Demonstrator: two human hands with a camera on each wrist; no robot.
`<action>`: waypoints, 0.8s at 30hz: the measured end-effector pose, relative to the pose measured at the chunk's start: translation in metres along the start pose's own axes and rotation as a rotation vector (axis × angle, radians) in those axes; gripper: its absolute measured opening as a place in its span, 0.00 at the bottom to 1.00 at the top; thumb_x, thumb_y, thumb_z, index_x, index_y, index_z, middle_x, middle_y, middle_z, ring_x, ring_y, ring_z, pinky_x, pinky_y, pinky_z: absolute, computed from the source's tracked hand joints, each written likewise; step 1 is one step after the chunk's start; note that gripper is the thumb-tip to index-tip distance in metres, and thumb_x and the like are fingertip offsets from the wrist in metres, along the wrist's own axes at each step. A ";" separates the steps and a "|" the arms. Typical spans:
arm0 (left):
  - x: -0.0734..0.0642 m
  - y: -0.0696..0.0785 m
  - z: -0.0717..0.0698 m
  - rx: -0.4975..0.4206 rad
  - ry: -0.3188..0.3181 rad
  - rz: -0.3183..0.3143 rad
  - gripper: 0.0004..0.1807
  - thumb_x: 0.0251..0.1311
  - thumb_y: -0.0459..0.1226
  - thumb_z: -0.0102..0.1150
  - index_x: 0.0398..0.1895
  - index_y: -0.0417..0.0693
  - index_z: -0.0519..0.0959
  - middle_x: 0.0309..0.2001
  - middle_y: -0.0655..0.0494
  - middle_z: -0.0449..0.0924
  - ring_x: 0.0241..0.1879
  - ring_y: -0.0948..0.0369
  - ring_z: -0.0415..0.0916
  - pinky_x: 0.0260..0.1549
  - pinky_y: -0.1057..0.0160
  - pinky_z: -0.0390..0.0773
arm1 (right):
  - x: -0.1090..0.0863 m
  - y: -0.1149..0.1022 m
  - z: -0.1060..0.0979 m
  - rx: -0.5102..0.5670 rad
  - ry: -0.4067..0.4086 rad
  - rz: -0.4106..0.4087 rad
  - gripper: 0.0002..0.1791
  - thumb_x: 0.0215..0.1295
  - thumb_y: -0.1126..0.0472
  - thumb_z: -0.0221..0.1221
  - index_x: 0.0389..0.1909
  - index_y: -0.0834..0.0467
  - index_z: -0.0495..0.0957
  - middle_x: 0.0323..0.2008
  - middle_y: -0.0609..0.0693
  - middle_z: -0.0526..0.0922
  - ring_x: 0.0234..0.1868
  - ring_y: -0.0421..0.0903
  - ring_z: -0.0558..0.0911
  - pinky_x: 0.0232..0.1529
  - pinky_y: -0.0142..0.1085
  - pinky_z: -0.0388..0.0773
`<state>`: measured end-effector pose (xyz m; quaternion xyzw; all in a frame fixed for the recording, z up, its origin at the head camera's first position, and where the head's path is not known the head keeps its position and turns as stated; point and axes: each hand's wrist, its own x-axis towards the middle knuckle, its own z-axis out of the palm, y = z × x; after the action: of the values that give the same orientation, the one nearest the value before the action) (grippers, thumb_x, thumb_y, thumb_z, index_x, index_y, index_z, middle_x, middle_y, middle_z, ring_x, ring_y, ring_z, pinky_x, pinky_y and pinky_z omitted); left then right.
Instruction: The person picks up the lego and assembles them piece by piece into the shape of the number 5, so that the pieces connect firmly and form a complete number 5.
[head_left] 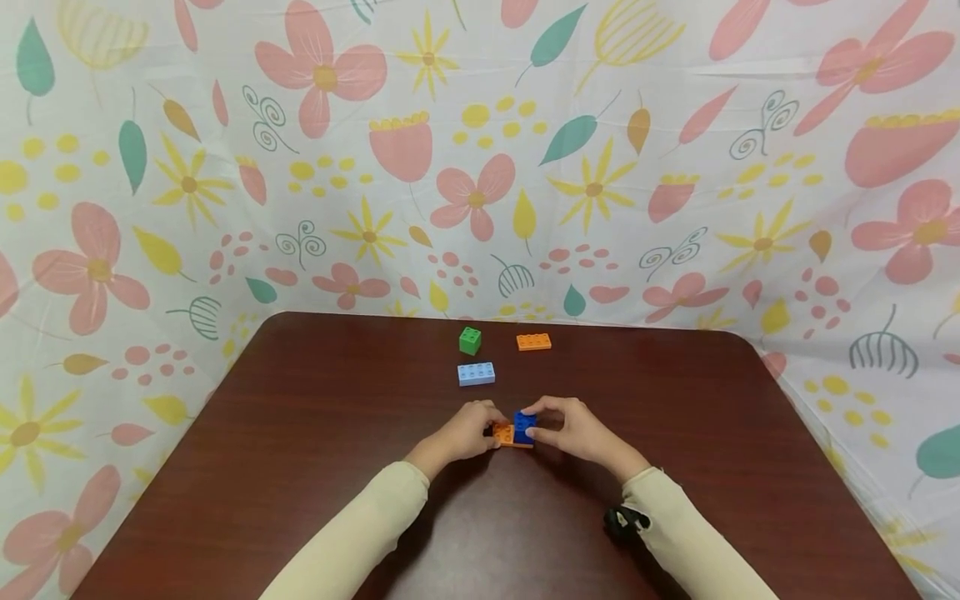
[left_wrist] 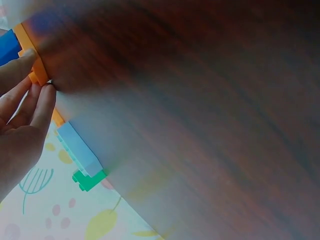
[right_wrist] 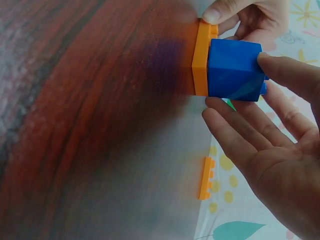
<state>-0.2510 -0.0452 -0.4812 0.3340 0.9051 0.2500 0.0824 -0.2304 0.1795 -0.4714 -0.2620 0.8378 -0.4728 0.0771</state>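
Observation:
A flat orange toy brick point(head_left: 503, 434) lies on the table in front of the person. Thumb and fingers of the left hand point(head_left: 471, 428) pinch its left end. On its right half sits a square blue brick point(right_wrist: 234, 70), studs upward. The right hand point(head_left: 576, 428) holds this blue brick between thumb and fingers, as the right wrist view shows from close by. In the left wrist view the left hand point(left_wrist: 25, 110) grips the orange brick point(left_wrist: 36, 57), and only part of the blue brick point(left_wrist: 8, 47) shows at the edge.
Beyond the hands lie a light blue brick point(head_left: 476, 374), a green brick point(head_left: 470, 340) and a second flat orange brick point(head_left: 534, 342). The dark brown table point(head_left: 300, 400) ends at a flower-printed cloth point(head_left: 480, 108). Something black point(head_left: 625, 522) hangs at the right sleeve.

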 end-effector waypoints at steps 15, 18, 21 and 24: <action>0.000 0.001 -0.004 -0.012 0.010 0.005 0.16 0.55 0.31 0.68 0.48 0.40 0.83 0.40 0.52 0.80 0.39 0.59 0.75 0.41 0.64 0.75 | -0.001 0.000 0.007 0.018 0.062 -0.008 0.15 0.62 0.65 0.63 0.50 0.59 0.79 0.46 0.57 0.81 0.50 0.55 0.82 0.45 0.38 0.81; -0.001 0.002 -0.004 -0.006 0.006 -0.008 0.15 0.55 0.32 0.68 0.48 0.41 0.83 0.40 0.53 0.79 0.38 0.60 0.74 0.41 0.65 0.74 | -0.003 0.001 0.010 0.037 0.071 0.008 0.15 0.63 0.64 0.63 0.51 0.59 0.79 0.47 0.58 0.81 0.50 0.55 0.82 0.43 0.37 0.81; -0.002 0.003 -0.003 -0.015 0.002 -0.019 0.15 0.55 0.32 0.68 0.48 0.41 0.83 0.40 0.53 0.79 0.39 0.60 0.73 0.42 0.65 0.75 | -0.006 0.003 0.012 0.056 0.083 0.017 0.16 0.63 0.65 0.62 0.52 0.59 0.79 0.48 0.59 0.80 0.49 0.56 0.82 0.43 0.35 0.81; -0.001 0.004 -0.003 -0.019 0.004 -0.013 0.15 0.55 0.32 0.68 0.48 0.41 0.83 0.39 0.53 0.79 0.38 0.61 0.73 0.41 0.65 0.74 | -0.008 0.004 0.012 0.063 0.090 0.007 0.17 0.63 0.65 0.62 0.53 0.59 0.78 0.49 0.59 0.80 0.50 0.56 0.81 0.43 0.35 0.81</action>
<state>-0.2491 -0.0447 -0.4767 0.3267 0.9050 0.2586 0.0856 -0.2208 0.1764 -0.4816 -0.2349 0.8260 -0.5100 0.0495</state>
